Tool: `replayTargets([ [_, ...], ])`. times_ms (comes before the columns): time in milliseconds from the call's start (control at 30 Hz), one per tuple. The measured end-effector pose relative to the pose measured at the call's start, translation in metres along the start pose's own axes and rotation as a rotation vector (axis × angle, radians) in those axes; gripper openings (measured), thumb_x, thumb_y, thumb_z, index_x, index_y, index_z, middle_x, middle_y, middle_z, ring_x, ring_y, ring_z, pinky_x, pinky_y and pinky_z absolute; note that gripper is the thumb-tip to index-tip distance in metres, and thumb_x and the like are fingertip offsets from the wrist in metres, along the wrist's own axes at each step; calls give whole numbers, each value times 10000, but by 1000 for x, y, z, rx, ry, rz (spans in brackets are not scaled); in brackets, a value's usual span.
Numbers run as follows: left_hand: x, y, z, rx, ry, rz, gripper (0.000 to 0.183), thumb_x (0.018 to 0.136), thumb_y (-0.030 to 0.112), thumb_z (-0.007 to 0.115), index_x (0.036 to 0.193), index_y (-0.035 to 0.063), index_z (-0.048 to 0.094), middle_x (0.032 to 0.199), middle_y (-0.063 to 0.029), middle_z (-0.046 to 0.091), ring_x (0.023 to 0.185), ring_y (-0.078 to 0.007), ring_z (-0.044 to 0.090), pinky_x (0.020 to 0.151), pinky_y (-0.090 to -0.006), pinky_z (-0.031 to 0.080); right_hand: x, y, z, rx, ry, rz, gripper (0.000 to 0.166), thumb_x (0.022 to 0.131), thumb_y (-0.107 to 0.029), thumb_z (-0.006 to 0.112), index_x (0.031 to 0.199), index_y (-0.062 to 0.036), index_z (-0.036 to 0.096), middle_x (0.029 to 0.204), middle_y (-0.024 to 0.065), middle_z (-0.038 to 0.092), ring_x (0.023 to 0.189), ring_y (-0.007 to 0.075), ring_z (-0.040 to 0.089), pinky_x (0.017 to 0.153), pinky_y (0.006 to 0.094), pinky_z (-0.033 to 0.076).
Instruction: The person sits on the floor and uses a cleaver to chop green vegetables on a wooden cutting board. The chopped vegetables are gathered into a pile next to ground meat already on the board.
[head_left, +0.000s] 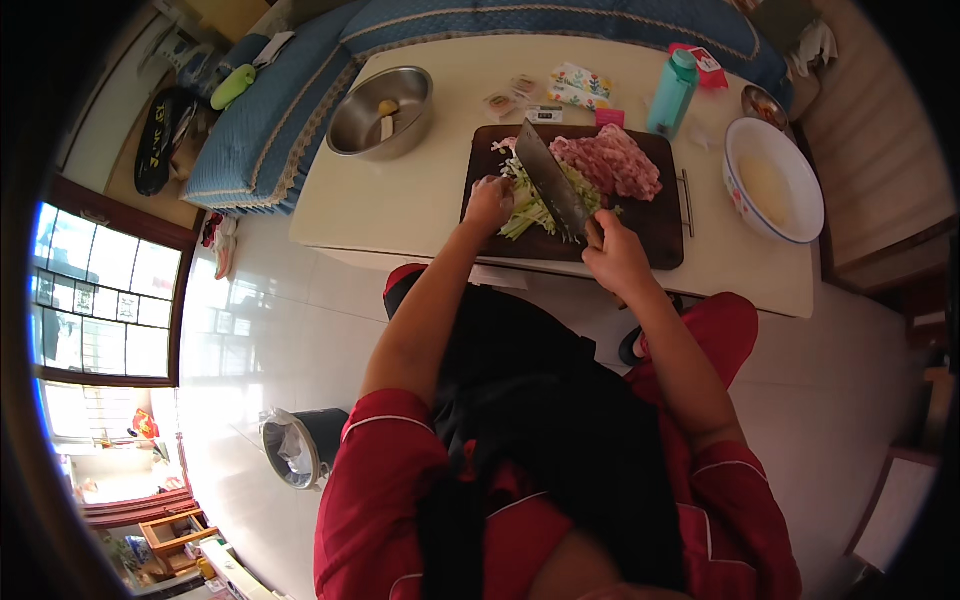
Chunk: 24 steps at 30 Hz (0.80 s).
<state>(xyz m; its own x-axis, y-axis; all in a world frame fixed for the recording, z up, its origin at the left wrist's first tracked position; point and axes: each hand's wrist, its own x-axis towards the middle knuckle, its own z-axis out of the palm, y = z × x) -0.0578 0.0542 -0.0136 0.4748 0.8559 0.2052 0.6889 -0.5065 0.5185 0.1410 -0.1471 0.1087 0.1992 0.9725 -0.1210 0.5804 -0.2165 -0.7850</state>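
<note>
A dark wooden cutting board (645, 232) lies near the table's front edge. My right hand (616, 253) is closed on the handle of a cleaver (551, 180), whose broad blade slants up and left over the board. Under and beside the blade lie chopped green-and-white vegetable stalks (529, 214). At the left side of the pile, my left hand (491, 202) touches the stalks with bent fingers; whether it grips any cannot be told. A mound of minced raw meat (615, 161) sits on the board, right of the blade, which hides part of the pile.
On the table (360, 217), a steel bowl (420, 112) holds a yellowish round item and a pale piece. Behind the board are small packets (577, 86) and a turquoise bottle (673, 94). A white enamel basin (799, 176) with pale contents stands right. A lined bin (322, 442) is on the floor.
</note>
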Motion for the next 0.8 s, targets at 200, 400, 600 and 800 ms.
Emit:
replayTargets([
  [200, -35, 60, -10, 253, -13, 76, 710, 770, 451, 682, 1294, 21, 471, 1263, -166, 505, 1187, -347, 439, 987, -446, 369, -3, 25, 5, 62, 129, -37, 431, 769, -77, 593, 1179, -2, 483, 867, 210, 611, 747, 329, 618, 674, 395, 468],
  [400, -39, 42, 3, 216, 51, 119, 642, 772, 326, 695, 1285, 14, 469, 1260, -168, 496, 1187, -360, 433, 991, -448, 368, -4, 15, -8, 83, 60, 15, 353, 763, -77, 592, 1091, -1, 487, 866, 224, 607, 791, 397, 612, 693, 440, 462],
  [600, -42, 44, -1, 96, 62, 123, 612, 743, 196, 683, 1280, 2, 465, 1264, -195, 488, 1181, -390, 431, 994, -465, 371, 5, 17, 12, -30, 8, -8, 457, 765, -84, 610, 1192, 2, 474, 768, 175, 586, 663, 296, 603, 623, 400, 454],
  [800, -38, 60, -3, 128, 70, -13, 623, 726, 276, 672, 1247, -5, 476, 1248, -186, 491, 1192, -369, 428, 991, -467, 362, 7, 12, 23, -3, 85, -33, 428, 764, -75, 598, 1169, -14, 474, 815, 212, 594, 715, 351, 616, 657, 421, 465],
])
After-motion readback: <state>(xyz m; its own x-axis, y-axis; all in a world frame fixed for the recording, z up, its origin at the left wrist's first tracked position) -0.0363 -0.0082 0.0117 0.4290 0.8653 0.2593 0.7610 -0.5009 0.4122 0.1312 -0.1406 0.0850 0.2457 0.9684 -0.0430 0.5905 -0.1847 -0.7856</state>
